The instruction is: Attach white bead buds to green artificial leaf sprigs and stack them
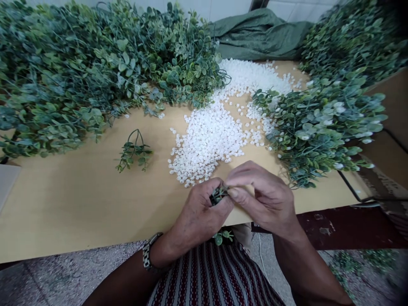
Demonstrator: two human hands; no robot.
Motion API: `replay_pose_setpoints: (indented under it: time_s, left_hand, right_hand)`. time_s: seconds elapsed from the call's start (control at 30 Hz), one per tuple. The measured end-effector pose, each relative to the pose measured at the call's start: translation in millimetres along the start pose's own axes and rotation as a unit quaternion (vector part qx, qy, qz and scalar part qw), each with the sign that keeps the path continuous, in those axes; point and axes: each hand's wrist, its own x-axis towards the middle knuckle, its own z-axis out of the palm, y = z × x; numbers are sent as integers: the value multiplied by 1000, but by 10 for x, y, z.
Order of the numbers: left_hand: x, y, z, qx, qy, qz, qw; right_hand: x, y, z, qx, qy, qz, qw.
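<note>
My left hand [202,208] is closed around an artificial leaf sprig [219,194], whose stems show between thumb and forefinger. Green leaves of it poke out below the hand, over the striped apron. Against these stems, the thumb and fingertips of my right hand [263,193] are pinched together; whatever they grip is hidden or too small to name. Just beyond both hands spreads a heap of small white plastic pieces [210,138] on the tan table [95,204]. A small loose sprig [134,152] lies to the left of the heap.
A large pile of artificial greenery [95,63] fills the back left. White-tipped sprigs [321,127] are heaped at the right, with more greenery [357,38] behind. A green cloth sack [261,34] lies along the back, and a cardboard box [390,102] stands far right.
</note>
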Motion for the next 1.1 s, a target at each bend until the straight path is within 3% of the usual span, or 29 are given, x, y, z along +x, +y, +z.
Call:
replay_pose_setpoints:
  time_s: [0.07,0.3,0.47,0.53,0.63,0.7,0.8,0.87,0.93,1.03,1.1]
  left_hand:
    - [-9,8,-10,3,-9,-1,1000]
    - [-63,-90,-45,-86,33,14,996]
    - [-68,-145,-83,-148,60,8,987]
    - [-53,-130,-104,-170,74,-8,983]
    - [-24,-96,-118,-218,96,-56,970]
    - [-13,-82,-117,-240,109,-85,961]
    - [-18,-80,-114,-258,116,-91,955]
    - [-28,-84,-115,-271,113,-88,952]
    - [-35,-84,-113,-284,108,-87,949]
    - [-37,-80,-95,-300,87,-78,947]
    - [-36,-79,-74,-304,72,-74,947]
  right_hand:
    - [28,-18,15,0,-26,-1,1000]
    - [-92,1,116,-51,-13,-7,999]
    - [-12,160,-25,-103,-27,-34,994]
    - [66,280,-119,-226,-36,-25,973]
    - [148,455,-189,-373,-105,-24,922]
    - [163,537,-180,-413,-142,-45,898]
    - [152,584,-155,-437,-145,-75,885]
    - [144,559,-165,-425,-118,-75,895]
    - [142,488,-193,-371,-81,-45,924]
    - [132,317,-202,-196,-33,30,980]
    - [112,198,-159,-60,-13,68,996]
